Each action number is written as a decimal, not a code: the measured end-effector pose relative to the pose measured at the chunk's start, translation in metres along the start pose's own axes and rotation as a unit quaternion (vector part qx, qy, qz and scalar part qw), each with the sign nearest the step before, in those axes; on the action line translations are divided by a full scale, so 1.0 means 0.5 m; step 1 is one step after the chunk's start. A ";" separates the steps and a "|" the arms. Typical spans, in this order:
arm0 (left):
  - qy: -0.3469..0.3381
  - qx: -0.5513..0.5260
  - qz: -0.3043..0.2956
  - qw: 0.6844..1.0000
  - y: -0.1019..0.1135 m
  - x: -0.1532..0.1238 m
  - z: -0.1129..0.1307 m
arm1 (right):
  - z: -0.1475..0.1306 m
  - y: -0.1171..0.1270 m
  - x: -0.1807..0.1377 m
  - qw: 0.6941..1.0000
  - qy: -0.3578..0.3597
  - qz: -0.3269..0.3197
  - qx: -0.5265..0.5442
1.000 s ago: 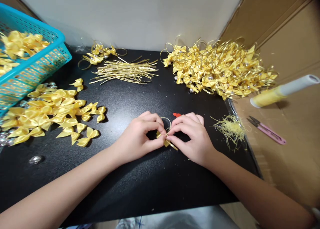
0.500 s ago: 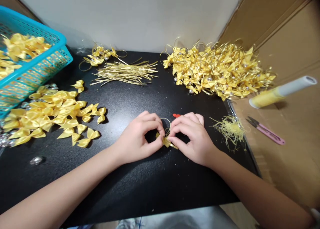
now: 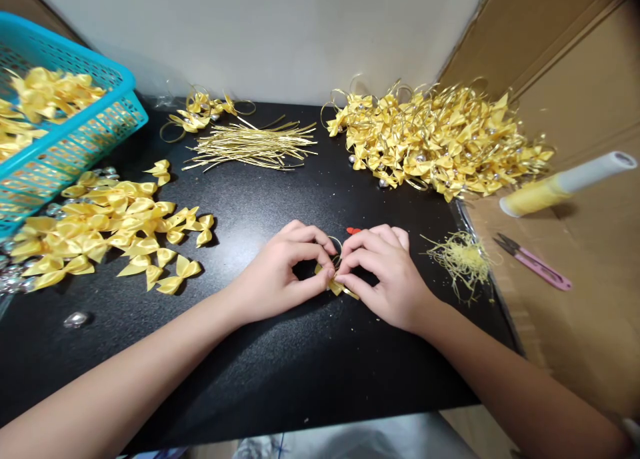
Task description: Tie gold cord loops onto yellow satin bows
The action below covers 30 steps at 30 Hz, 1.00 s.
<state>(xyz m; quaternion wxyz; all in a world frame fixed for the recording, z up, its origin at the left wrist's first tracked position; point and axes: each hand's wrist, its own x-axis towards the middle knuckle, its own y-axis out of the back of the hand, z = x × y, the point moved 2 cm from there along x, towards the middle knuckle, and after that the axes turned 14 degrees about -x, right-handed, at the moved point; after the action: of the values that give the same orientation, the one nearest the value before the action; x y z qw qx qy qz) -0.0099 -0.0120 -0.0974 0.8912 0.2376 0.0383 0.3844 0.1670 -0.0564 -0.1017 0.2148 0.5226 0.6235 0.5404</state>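
Observation:
Low over the black table, my left hand [image 3: 293,269] and my right hand [image 3: 383,275] meet fingertip to fingertip. Between them is a small yellow ribbon bow [image 3: 336,287], partly hidden by the fingers. A thin gold tie [image 3: 336,242] arches up from the bow in a loop. My left thumb and forefinger pinch at the bow's left side. On the other side, my right thumb and fingers are closed on the bow and tie. A small red object [image 3: 353,231] shows just behind my right hand.
Yellow bows [image 3: 115,229] and a blue basket [image 3: 75,125] lie left, near a silver bell-like piece [image 3: 76,320]. Gold ties [image 3: 255,144] and finished-looking bows [image 3: 435,139] lie behind. On the right are thread scraps [image 3: 463,259], pink snips [image 3: 537,265] and a ribbon-wrapped tube [image 3: 560,185].
My left fingers have shifted slightly right, closer to my right fingertips. The bow stays between the hands, and my right hand has hardly moved.

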 end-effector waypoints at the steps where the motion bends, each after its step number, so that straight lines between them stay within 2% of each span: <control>1: 0.001 0.002 0.003 1.000 0.000 0.000 0.000 | 0.000 0.001 0.000 1.000 0.000 -0.002 0.000; 6: -0.002 -0.008 0.003 1.000 0.001 0.000 0.001 | 0.001 0.001 0.001 1.000 0.002 -0.002 -0.001; 14: 0.019 -0.021 -0.027 0.999 0.001 0.001 -0.001 | 0.002 -0.006 0.000 1.000 0.005 0.000 -0.003; 22: 0.006 -0.006 0.010 1.000 0.005 0.002 0.000 | 0.001 0.003 0.001 1.000 0.020 -0.003 -0.002; 30: -0.020 0.015 0.008 1.000 -0.002 0.000 0.001 | 0.005 0.008 -0.001 0.999 0.052 -0.003 -0.014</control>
<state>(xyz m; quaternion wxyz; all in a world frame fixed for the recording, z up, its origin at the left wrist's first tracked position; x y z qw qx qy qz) -0.0090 -0.0127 -0.0973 0.8848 0.2588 0.0247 0.3866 0.1709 -0.0561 -0.0990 0.1908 0.4887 0.6278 0.5750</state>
